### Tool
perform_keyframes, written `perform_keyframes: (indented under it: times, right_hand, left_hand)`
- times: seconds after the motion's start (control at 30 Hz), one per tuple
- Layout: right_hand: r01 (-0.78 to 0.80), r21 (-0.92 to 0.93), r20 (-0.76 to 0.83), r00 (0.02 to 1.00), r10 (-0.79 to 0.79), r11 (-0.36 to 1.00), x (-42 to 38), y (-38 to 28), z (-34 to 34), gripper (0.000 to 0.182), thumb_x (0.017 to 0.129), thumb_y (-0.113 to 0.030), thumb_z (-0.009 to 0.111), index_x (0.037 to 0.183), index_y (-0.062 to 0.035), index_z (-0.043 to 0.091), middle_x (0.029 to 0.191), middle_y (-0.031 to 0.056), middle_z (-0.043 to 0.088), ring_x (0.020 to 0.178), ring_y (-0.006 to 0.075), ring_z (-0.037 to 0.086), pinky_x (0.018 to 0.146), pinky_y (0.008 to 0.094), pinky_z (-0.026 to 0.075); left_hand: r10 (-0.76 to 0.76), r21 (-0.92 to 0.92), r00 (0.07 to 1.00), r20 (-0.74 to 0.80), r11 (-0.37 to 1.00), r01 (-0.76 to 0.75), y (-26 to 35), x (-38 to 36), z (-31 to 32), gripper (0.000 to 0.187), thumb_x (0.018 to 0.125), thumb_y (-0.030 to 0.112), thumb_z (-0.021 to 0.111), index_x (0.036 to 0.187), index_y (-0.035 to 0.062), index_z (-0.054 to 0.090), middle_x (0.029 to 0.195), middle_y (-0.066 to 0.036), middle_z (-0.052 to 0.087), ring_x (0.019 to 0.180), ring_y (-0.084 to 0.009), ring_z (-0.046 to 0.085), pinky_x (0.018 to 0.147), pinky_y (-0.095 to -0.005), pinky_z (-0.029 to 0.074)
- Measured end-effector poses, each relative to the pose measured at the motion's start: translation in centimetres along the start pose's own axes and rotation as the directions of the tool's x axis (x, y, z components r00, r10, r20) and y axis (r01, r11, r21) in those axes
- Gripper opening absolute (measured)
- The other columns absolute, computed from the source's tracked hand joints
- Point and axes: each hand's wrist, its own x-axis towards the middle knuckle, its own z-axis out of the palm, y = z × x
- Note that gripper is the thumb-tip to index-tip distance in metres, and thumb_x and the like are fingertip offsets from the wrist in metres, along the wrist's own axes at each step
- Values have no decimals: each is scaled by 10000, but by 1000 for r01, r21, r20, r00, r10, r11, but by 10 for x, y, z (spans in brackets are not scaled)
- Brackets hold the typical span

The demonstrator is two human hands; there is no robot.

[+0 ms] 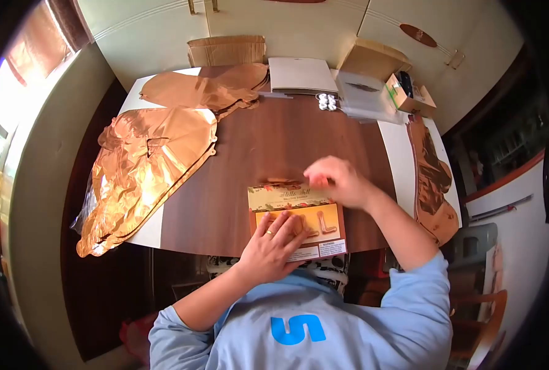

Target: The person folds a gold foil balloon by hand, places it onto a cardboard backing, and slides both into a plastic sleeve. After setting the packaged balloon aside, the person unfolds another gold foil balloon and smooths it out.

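A flat balloon banner package [274, 198] with printed leaves and pictures of balloon letters lies at the table's near edge. My left hand [277, 240] rests on its lower front, fingers lying flat and covering part of the pictures. Just above the package's upper right corner is my right hand [336, 180], its fingers curled and somewhat blurred. What sits between those fingertips, if anything, is hidden. A blurred brown strip [283, 180] shows along the package's top edge.
Large copper foil balloons [157, 163] cover the table's left side, with more foil [209, 86] behind. Another foil piece [432, 179] lies at right. At the back are a white box [302, 74], white string bundles [327, 102], a clear plastic sheet [367, 95] and an open carton [419, 102].
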Motion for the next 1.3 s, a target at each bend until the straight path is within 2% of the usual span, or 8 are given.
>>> perform_keyframes:
  times: [0.13,0.33,0.67,0.8,0.93,1.07,1.13,1.3]
  right_hand:
    - [364,-462,149,931,-333,809,-52,-26,13,108,843,-90,609,921,-54,674,1152,122,688,1135,279,638,1009,444,484]
    - [231,-347,85,973,-215,909,-82,-21,28,233,821,-96,638,1035,-13,673,1264,164,654,1214,325,607,1068,426,472]
    - [-61,-516,241,947,213,855,-112,-117,51,1098,673,-540,816,1480,42,353,1452,366,378,1388,496,339,1170,634,177]
    - [-90,-699,-88,995,40,710,-129,-112,103,501,912,-137,532,1379,41,492,1307,351,547,1196,486,562,1071,595,408]
    - [-61,-647,-113,993,-17,760,-142,-102,96,439,899,-113,561,1328,-25,578,1312,290,572,1188,436,580,1031,504,475]
    - [-165,-317,-355,934,45,934,-142,-108,67,319,876,-51,643,1192,-12,651,1054,152,694,966,243,677,855,365,549]
    - [-376,142,-408,821,400,916,-153,-119,48,182,935,-82,630,1098,-8,664,956,103,675,858,165,638,749,321,521]
    - [229,939,-330,383,863,257,-117,-130,66,258,953,-98,652,1192,-16,599,1066,27,637,967,105,591,841,298,474]
  left_hand:
    - [6,18,994,-107,1000,-4,-1,-7,8,589,762,454,749,1214,109,595,1187,-169,561,1230,-378,511,1120,-594,312]
    - [-107,-59,879,-465,994,90,4,-18,10,728,538,354,888,1134,81,571,1178,-171,564,1203,-396,519,1103,-602,321]
    - [-114,-6,991,-76,993,114,1,-21,0,770,623,240,762,1348,63,576,1429,-170,526,1353,-375,473,1129,-556,335]
    - [-75,-16,994,-77,997,74,14,-33,-1,702,660,176,729,1335,50,586,1428,-199,522,1345,-396,479,1123,-549,352]
    - [39,-263,995,-96,963,-63,11,-53,-4,715,689,98,703,1376,1,527,1454,-271,455,1367,-429,444,1135,-556,333]
    - [-84,-429,830,-552,882,-197,-3,-57,-17,790,767,184,705,1462,-26,393,1519,-297,342,1429,-428,349,1169,-536,264]
    - [-274,-552,712,-646,812,-188,-7,-50,-25,815,801,264,718,1475,-28,365,1533,-288,324,1442,-427,319,1183,-513,236]
    - [-258,-411,869,-421,909,71,5,-11,-42,698,868,300,708,1438,4,434,1522,-257,361,1432,-426,328,1160,-518,285]
